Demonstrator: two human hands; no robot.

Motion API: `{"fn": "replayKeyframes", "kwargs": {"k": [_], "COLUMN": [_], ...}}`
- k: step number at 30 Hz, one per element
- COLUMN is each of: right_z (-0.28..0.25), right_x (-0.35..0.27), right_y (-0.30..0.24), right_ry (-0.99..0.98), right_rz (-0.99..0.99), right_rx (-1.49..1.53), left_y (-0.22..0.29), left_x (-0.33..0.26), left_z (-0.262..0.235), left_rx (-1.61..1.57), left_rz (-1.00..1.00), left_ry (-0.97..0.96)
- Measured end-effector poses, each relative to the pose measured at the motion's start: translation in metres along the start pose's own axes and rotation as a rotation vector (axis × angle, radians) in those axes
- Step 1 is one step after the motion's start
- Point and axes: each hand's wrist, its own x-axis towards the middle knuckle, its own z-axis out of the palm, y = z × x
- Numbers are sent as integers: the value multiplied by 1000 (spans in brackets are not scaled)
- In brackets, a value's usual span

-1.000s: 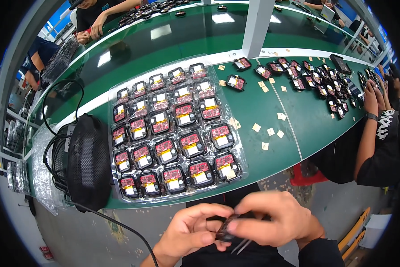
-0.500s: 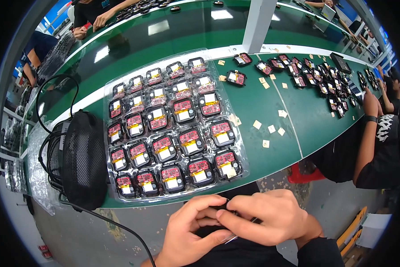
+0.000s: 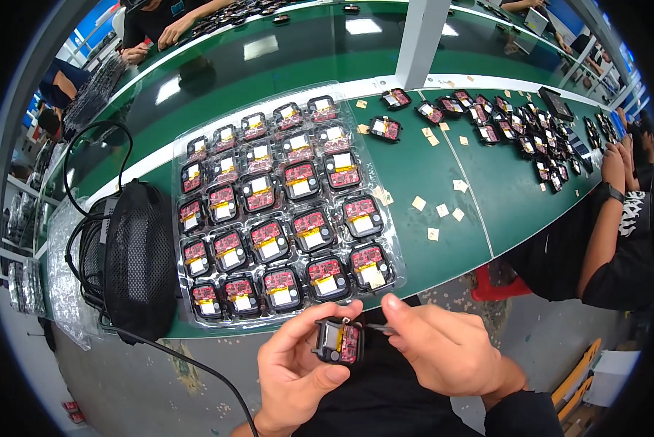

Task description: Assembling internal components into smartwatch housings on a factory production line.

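Both my hands meet near me: left hand [image 3: 298,371] clamps the small module [image 3: 339,341], upright; right hand [image 3: 443,349] pinches tweezers [image 3: 380,329] touching its right side.

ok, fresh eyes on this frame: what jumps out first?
The clear plastic tray of small black modules with red circuit boards fills the middle of the green bench. Below its near edge, the left hand pinches one such module while the right hand brings a thin tool to it. A black mesh-covered box with cables sits left of the tray.
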Motion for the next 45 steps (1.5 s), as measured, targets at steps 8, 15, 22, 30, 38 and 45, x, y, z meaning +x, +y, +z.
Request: {"fn": "replayKeyframes", "kwargs": {"k": [8,15,22,30,38,45], "right_z": [18,17,17,18,20,18], "right_x": [-13,-13,-13,-14,-10,-8], "right_y": [16,18,18,18,17,15], "right_ry": [183,192,188,185,175,157], "right_rz": [-127,-183,-199,-188,-85,26], "right_rx": [-215,-341,-353,-339,-144,59], "left_y": [4,5,-1,1,-1,1], "left_x": [1,1,-2,-3,-5,-5], "left_z": [18,19,2,2,2,3], "left_rx": [-72,-28,-64,-67,-45,27], "left_rz": [-127,-158,-98,-112,-110,-77], "left_ry": [230,262,75,76,96,74]}}
